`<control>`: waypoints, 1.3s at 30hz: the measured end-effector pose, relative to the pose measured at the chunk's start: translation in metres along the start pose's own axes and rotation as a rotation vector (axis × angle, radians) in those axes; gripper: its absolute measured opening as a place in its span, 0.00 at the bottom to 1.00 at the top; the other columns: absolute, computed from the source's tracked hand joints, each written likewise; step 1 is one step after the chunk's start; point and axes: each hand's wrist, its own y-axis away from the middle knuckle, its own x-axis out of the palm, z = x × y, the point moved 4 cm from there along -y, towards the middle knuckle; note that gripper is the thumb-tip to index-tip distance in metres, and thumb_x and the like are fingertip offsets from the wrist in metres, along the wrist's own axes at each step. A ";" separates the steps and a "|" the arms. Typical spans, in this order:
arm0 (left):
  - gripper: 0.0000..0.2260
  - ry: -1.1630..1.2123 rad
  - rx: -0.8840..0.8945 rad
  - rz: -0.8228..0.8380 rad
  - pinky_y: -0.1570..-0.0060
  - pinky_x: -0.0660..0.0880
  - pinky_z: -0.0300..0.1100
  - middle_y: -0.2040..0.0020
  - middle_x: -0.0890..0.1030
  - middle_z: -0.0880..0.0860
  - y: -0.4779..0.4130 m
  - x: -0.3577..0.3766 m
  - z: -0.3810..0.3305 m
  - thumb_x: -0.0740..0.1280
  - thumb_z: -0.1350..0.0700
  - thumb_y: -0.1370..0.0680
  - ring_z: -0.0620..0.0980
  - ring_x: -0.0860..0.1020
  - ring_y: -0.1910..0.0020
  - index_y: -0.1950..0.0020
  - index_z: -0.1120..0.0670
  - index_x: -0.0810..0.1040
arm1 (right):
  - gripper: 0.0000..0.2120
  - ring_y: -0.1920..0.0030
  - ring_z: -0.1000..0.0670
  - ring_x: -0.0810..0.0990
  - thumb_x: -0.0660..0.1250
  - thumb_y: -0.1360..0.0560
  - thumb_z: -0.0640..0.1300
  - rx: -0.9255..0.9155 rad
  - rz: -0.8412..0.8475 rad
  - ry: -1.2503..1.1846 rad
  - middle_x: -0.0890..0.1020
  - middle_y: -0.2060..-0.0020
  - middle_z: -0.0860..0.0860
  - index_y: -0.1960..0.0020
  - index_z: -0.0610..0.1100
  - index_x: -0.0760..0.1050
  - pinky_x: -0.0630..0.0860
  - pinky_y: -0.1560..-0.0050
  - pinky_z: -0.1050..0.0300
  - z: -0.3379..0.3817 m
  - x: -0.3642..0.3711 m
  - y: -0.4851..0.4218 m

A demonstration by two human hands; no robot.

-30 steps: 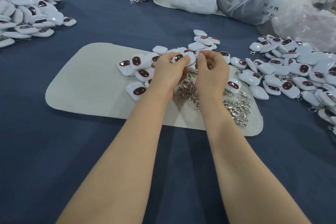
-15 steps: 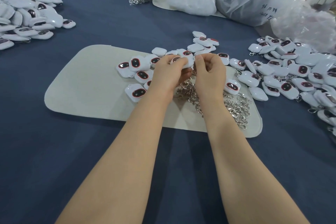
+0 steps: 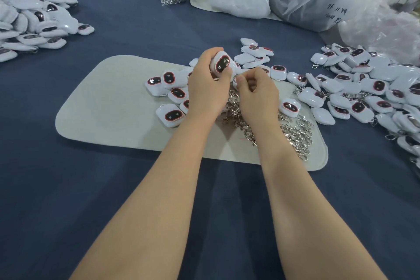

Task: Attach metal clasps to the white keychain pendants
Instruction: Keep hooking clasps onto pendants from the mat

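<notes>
Left hand point(image 3: 204, 88) is wrapped round a white pendant point(image 3: 222, 65) over the far edge of the beige mat point(image 3: 102, 102); right hand point(image 3: 256, 91) pinches a metal clasp point(image 3: 234, 78) beside it, above the mat's clasp pile point(image 3: 295, 134).

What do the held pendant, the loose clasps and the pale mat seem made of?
Pendant in the left hand: glossy white plastic, likely; it shows highlights, with a dark shiny red-rimmed window. Clasps: bright silvery metal, glinting. Mat: matte off-white felt or foam, probably; no shine, rounded edge.
</notes>
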 end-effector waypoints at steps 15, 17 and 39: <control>0.15 -0.172 0.230 0.074 0.43 0.71 0.34 0.39 0.78 0.50 0.003 0.003 -0.007 0.63 0.62 0.22 0.44 0.75 0.45 0.35 0.56 0.75 | 0.04 0.58 0.52 0.74 0.62 0.22 0.41 0.003 0.078 0.074 0.78 0.61 0.51 0.55 0.43 0.74 0.68 0.57 0.61 -0.001 0.001 -0.001; 0.15 -0.190 0.249 0.076 0.43 0.71 0.33 0.39 0.78 0.50 0.003 0.004 -0.006 0.63 0.62 0.22 0.43 0.74 0.45 0.35 0.56 0.75 | 0.05 0.58 0.52 0.75 0.62 0.22 0.42 0.017 0.082 0.074 0.78 0.61 0.51 0.56 0.44 0.73 0.68 0.57 0.62 -0.002 0.002 -0.001; 0.08 0.541 -0.423 0.016 0.52 0.79 0.39 0.42 0.78 0.61 -0.002 0.001 0.008 0.62 0.65 0.21 0.55 0.79 0.46 0.43 0.59 0.75 | 0.10 0.60 0.49 0.77 0.64 0.23 0.41 0.043 -0.007 -0.217 0.78 0.64 0.51 0.62 0.51 0.71 0.77 0.49 0.45 0.003 -0.001 0.001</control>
